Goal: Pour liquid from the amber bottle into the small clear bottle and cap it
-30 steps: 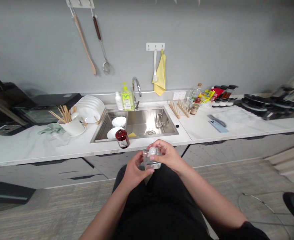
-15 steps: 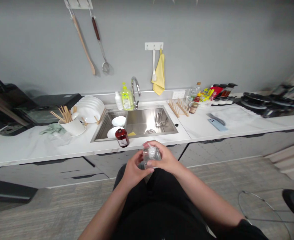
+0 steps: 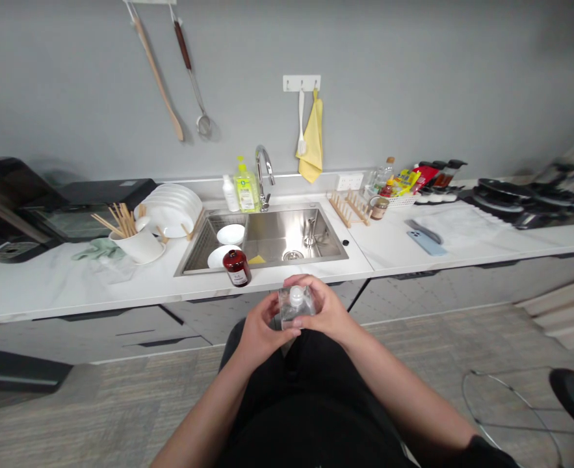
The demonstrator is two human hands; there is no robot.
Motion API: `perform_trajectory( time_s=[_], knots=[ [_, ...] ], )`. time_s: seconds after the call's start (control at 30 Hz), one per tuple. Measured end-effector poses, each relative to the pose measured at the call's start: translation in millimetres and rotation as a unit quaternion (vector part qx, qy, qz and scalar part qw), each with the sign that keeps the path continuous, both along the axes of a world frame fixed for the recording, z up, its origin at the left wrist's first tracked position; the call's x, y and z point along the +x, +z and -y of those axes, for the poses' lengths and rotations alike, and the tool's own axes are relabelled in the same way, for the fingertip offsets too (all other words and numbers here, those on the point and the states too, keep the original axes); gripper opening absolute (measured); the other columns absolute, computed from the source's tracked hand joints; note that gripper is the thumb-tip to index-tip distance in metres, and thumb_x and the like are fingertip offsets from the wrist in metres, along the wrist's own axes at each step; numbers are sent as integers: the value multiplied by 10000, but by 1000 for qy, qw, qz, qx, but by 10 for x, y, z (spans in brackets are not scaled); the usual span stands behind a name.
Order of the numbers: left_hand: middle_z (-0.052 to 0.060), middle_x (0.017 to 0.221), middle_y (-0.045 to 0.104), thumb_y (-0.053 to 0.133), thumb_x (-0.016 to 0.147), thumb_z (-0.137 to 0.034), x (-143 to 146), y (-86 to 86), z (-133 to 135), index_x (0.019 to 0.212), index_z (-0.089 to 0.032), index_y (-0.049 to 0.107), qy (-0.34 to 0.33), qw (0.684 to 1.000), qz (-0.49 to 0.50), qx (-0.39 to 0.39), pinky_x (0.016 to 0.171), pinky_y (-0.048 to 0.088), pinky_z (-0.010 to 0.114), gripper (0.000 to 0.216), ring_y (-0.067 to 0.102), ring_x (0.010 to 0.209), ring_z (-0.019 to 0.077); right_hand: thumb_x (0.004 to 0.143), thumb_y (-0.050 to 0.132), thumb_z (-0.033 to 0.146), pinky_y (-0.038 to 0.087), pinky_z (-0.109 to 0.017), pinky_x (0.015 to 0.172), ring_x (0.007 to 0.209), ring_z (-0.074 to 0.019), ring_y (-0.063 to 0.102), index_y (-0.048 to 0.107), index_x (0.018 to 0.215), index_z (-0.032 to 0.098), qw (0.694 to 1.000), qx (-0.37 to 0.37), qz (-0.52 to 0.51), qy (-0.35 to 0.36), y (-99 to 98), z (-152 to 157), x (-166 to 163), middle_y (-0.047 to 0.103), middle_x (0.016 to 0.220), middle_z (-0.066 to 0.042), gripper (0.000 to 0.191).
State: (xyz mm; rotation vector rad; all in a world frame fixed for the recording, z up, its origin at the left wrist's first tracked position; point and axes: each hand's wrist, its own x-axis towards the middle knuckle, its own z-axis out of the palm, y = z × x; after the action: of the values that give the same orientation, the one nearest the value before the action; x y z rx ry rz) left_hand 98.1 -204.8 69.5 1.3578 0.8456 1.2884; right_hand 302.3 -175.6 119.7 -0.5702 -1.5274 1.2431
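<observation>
My left hand (image 3: 262, 327) and right hand (image 3: 328, 309) are curled tight round the clear bottle (image 3: 291, 312), white cap (image 3: 296, 296) on, brown bottle (image 3: 236, 268) standing on the bench (image 3: 72, 289).

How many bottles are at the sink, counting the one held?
4: clear bottle held, amber bottle at the sink's front edge, white bottle and green dish soap bottle behind.
</observation>
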Motion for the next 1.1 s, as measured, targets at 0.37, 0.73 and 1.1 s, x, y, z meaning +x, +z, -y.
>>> perform_trajectory(
  time_s=[0.37,0.73,1.1],
  knots=[
    [167,1417,823,1101,688,-318,-48,25,-42,1441,-181,740,2,1000,-5,4,1243,583,540,846,792,1322,369,702,1114,546,587,-493,1138,1310,-318,740,639,1149,292,999,-35,-20,-19,-85,-11,-43,759,1413,-120,700],
    [171,1396,828,1120,652,-335,-70,22,-40,1406,-178,752,19,1000,-12,3,1255,575,578,854,794,1309,385,716,1117,510,496,-549,1287,1520,-353,631,738,1212,297,999,22,18,-33,-83,-15,-27,657,1547,-147,661],
    [174,1433,812,1106,682,-321,-10,6,-48,1418,-187,750,-9,1000,-1,5,1226,603,551,828,789,1328,379,1063,818,538,504,-569,1290,1491,-327,668,839,1313,324,994,58,80,38,81,-43,120,708,1590,-109,330]
  ],
)
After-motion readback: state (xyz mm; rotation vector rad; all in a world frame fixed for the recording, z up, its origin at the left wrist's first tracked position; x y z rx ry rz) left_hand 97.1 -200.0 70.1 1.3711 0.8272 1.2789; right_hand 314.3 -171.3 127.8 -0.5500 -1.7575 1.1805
